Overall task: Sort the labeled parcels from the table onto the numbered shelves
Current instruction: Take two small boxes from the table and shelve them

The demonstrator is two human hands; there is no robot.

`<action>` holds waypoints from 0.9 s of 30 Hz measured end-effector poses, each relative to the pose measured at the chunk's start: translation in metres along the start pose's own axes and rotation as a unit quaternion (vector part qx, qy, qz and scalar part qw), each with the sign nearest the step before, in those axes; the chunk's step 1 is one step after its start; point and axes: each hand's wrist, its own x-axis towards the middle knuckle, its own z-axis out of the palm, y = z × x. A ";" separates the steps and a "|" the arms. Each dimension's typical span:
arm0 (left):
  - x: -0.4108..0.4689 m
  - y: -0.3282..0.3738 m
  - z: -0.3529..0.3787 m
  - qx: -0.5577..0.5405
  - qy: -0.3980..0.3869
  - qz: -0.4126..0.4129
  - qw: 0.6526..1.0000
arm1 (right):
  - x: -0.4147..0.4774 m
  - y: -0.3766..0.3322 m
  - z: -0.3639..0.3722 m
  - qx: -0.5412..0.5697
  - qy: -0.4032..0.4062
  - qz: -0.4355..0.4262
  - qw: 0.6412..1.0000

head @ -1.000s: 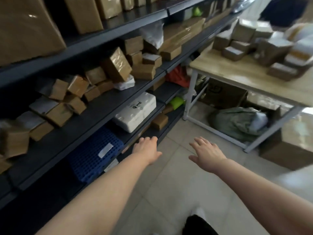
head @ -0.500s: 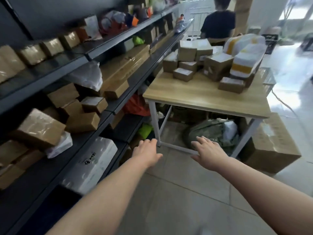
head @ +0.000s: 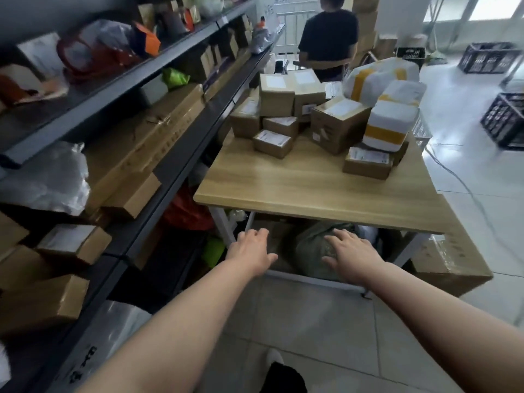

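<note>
A wooden table [head: 312,191] stands ahead with several labeled cardboard parcels at its far end, among them a small flat box [head: 272,143], a larger box [head: 337,124] and another flat box [head: 367,163]. White bags banded with yellow tape [head: 390,120] lie on the right of the pile. My left hand [head: 251,251] and my right hand [head: 353,255] are stretched forward, fingers relaxed, holding nothing, below the table's near edge. Dark metal shelves [head: 181,154] full of boxes run along the left.
A person in a dark shirt [head: 329,41] stands beyond the table. Under the table lie a grey-green sack [head: 314,245] and a big cardboard box [head: 450,262]. Black crates [head: 504,120] sit on the tiled floor at right. A cable [head: 482,211] crosses the floor.
My view has swung from the shelves toward the table, which is now closer and straight ahead. Both hands stay empty and stretched forward.
</note>
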 end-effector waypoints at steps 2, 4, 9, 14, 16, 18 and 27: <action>0.040 -0.004 -0.015 0.007 -0.004 0.017 1.000 | 0.025 0.004 -0.011 0.010 -0.003 0.027 1.000; 0.079 -0.002 -0.029 0.004 -0.012 0.032 0.999 | 0.045 0.013 -0.024 0.014 0.004 0.054 0.998; 0.152 0.025 -0.042 0.007 -0.044 0.079 0.996 | 0.076 0.050 -0.036 0.048 0.007 0.128 0.991; 0.204 0.070 -0.035 0.013 -0.083 0.124 0.989 | 0.094 0.093 -0.027 0.079 -0.022 0.177 0.981; 0.225 0.088 -0.033 0.012 -0.089 0.130 0.987 | 0.107 0.110 -0.028 0.083 -0.026 0.185 0.979; 0.246 0.106 -0.034 0.015 -0.089 0.135 0.987 | 0.123 0.130 -0.033 0.086 -0.025 0.191 0.978; 0.341 0.196 -0.053 0.016 -0.076 0.123 0.989 | 0.199 0.232 -0.069 0.136 0.024 0.213 0.967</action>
